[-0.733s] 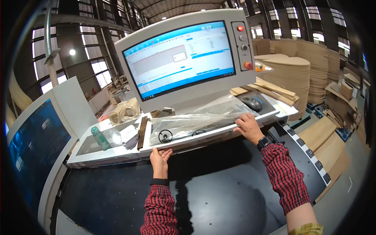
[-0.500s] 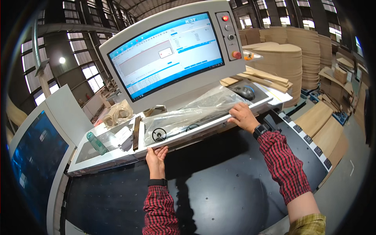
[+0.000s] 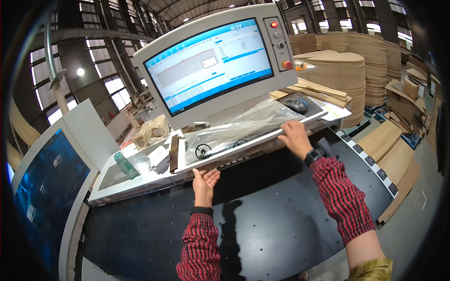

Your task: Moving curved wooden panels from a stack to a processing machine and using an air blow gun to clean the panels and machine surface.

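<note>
A shallow keyboard tray [image 3: 253,144] with a white front edge sits below the monitor. Crumpled clear plastic film [image 3: 243,122] covers much of it, and a small black handwheel [image 3: 203,151] shows under the film at its left end. My right hand [image 3: 296,139] pinches the tray's front edge toward its right side, fingers above and thumb below. Palm turned up, my left hand [image 3: 205,187] is just below the left part of that edge, its fingers apart and holding nothing. Whether its thumb touches the edge, I cannot tell.
A lit monitor [image 3: 211,65] with a red button [image 3: 286,64] stands behind the tray. On the console lie a computer mouse [image 3: 297,106], wood strips [image 3: 323,96], tape rolls [image 3: 152,131] and a green bottle [image 3: 125,166]. A black machine bed [image 3: 276,220] spreads below my arms; stacked boards [image 3: 344,70] stand right.
My left hand has come off the tray's front edge and its fingers have spread. My right hand stays at the edge with its fingers less curled. The whole view has shifted slightly.
</note>
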`<move>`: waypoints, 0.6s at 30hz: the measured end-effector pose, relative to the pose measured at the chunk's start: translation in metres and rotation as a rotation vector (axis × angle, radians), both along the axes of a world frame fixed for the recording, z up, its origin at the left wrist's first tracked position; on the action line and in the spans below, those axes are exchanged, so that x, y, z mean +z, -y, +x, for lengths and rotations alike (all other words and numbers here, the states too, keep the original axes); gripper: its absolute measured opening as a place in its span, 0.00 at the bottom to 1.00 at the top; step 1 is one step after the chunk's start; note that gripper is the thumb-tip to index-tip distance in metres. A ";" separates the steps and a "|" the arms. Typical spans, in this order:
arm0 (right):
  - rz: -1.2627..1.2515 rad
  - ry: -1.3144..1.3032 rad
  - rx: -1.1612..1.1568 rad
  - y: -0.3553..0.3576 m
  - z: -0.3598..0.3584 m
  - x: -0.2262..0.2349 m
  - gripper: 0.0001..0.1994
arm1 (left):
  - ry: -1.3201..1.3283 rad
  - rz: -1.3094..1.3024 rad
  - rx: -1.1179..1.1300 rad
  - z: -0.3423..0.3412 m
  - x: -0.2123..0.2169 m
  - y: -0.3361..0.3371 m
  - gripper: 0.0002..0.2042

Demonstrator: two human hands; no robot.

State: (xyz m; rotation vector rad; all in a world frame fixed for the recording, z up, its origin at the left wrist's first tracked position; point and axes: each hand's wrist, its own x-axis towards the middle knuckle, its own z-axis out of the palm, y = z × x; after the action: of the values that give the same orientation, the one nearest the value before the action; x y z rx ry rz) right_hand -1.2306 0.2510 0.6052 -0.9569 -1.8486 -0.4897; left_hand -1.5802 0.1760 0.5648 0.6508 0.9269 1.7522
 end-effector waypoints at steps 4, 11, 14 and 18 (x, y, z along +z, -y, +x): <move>-0.136 0.045 0.174 0.086 0.001 -0.034 0.14 | -0.023 -0.106 -0.324 0.059 -0.029 0.042 0.22; -0.672 0.065 0.302 0.253 0.090 -0.122 0.13 | -0.143 -0.279 -0.931 0.176 -0.049 0.135 0.16; -0.850 -0.215 0.102 0.317 0.161 -0.121 0.12 | -0.188 -0.308 -1.115 0.210 -0.040 0.177 0.15; -0.874 -0.903 -0.174 0.416 0.266 -0.172 0.09 | -0.179 -0.320 -1.281 0.261 -0.039 0.207 0.15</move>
State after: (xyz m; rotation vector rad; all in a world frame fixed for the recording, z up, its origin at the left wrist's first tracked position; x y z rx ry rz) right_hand -0.9646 -0.1651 0.4327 -1.5717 -1.0926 0.6541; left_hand -1.3194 -0.0307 0.5255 0.9008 0.6165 0.4070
